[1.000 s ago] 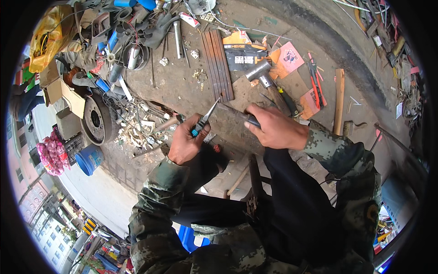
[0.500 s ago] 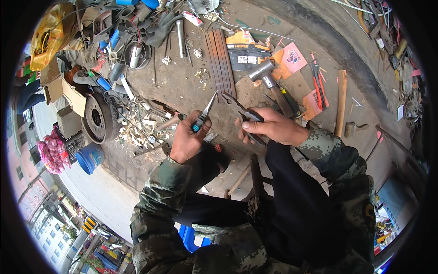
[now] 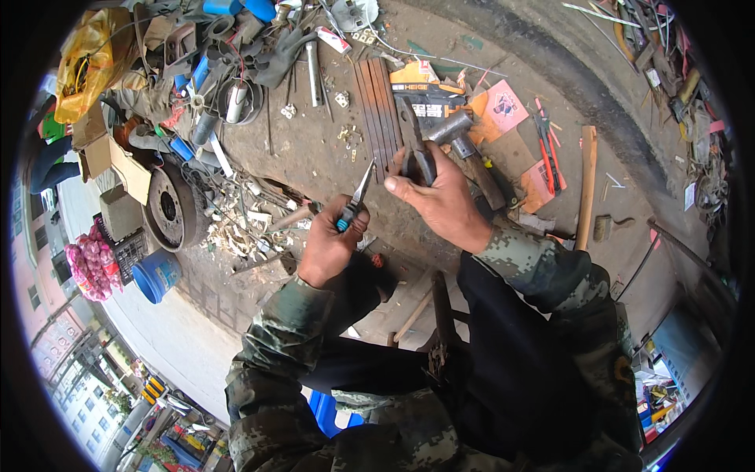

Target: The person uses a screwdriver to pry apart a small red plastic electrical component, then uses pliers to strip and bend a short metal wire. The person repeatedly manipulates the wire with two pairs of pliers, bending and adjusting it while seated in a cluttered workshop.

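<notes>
Held in my left hand (image 3: 325,248) is a short tool (image 3: 360,193) with a tapering, pointed metal end and a black-and-turquoise handle; its exact kind is unclear. The point aims up and away, and my fingers are closed around the handle. A pair of dark pliers (image 3: 409,126) is gripped in my right hand (image 3: 450,200), jaws toward the far side and handles partly hidden by the fingers. Both tools are above the ground and apart from each other. Just beyond them lie several rusty flat metal bars (image 3: 376,94) side by side.
A hammer (image 3: 470,149) lies right of the bars, near red-handled cutters (image 3: 548,153) and a wooden stick (image 3: 588,185). To the left are wood scraps (image 3: 244,224), a metal wheel rim (image 3: 174,206) and a blue bucket (image 3: 156,275). A metal tube (image 3: 314,75) lies farther off.
My right hand has moved up and slightly left, turning the pliers so their jaws point away from me instead of toward the left. My left hand has shifted only slightly.
</notes>
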`<state>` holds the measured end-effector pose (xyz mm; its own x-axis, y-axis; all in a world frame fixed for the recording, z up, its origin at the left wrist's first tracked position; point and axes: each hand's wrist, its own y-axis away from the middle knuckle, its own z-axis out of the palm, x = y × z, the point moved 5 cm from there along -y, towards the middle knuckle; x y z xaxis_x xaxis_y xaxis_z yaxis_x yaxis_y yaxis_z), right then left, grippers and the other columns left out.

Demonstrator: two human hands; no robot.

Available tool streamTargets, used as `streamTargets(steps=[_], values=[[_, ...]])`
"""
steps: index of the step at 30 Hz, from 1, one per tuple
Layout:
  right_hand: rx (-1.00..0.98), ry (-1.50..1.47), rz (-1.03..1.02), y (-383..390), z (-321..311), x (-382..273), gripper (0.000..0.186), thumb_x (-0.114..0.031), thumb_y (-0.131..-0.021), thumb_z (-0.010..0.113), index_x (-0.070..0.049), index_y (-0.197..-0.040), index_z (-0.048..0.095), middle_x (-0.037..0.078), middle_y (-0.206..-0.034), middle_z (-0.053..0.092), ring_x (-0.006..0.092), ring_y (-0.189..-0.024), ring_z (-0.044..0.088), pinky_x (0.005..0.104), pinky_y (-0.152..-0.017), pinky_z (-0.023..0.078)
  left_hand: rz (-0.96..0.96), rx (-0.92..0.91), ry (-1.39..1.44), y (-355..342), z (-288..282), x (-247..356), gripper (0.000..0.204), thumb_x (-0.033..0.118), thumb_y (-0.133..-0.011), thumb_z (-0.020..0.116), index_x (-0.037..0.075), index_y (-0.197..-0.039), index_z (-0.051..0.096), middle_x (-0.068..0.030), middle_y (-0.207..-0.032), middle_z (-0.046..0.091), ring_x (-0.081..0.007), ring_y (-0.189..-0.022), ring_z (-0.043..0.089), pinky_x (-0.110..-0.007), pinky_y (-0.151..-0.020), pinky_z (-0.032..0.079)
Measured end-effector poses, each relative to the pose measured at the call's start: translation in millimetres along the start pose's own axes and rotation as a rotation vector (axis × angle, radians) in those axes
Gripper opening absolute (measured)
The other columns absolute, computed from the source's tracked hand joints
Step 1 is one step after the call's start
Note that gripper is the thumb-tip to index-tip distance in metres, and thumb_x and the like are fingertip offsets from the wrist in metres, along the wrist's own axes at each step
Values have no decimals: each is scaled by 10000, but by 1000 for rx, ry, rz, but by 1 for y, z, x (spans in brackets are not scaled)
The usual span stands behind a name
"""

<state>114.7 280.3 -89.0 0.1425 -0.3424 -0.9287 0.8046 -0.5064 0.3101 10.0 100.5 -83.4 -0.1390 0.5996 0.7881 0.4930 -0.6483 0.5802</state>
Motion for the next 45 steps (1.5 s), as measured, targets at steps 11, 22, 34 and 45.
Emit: streamTargets(steps=[11,22,34,45], values=[[105,68,-120,-13,15,-1,279,-32,-923,747,-10,-1156,595,66,-920,689,115,-837,673,295,-766,561,-7,58,8,0,2,-10,233,240,-1026,694,58,-938,578,43,-735,474,-74,-688,431,-275,-610,383],[105,202,-207,-22,16,-4,277,-61,-922,732,14,-1135,571,146,-879,693,259,-806,711,376,-731,559,7,17,57,3,11,-14,232,207,-1048,663,24,-1162,579,-14,-936,639,-101,-823,592,-267,-739,494],[-65,474,-309,-30,3,-19,276,-30,-888,724,50,-1092,556,276,-907,651,497,-866,654,502,-699,508,-2,-34,-121,6,5,-14,314,196,-1045,666,-20,-1252,570,-49,-1059,682,-123,-992,607,-284,-902,494],[-63,490,-349,-28,3,-22,314,-17,-882,729,58,-1137,563,280,-968,666,476,-890,674,487,-736,527,-46,-11,-259,10,3,-3,316,176,-1043,662,-12,-1286,591,-32,-992,660,-111,-921,585,-283,-827,495]])
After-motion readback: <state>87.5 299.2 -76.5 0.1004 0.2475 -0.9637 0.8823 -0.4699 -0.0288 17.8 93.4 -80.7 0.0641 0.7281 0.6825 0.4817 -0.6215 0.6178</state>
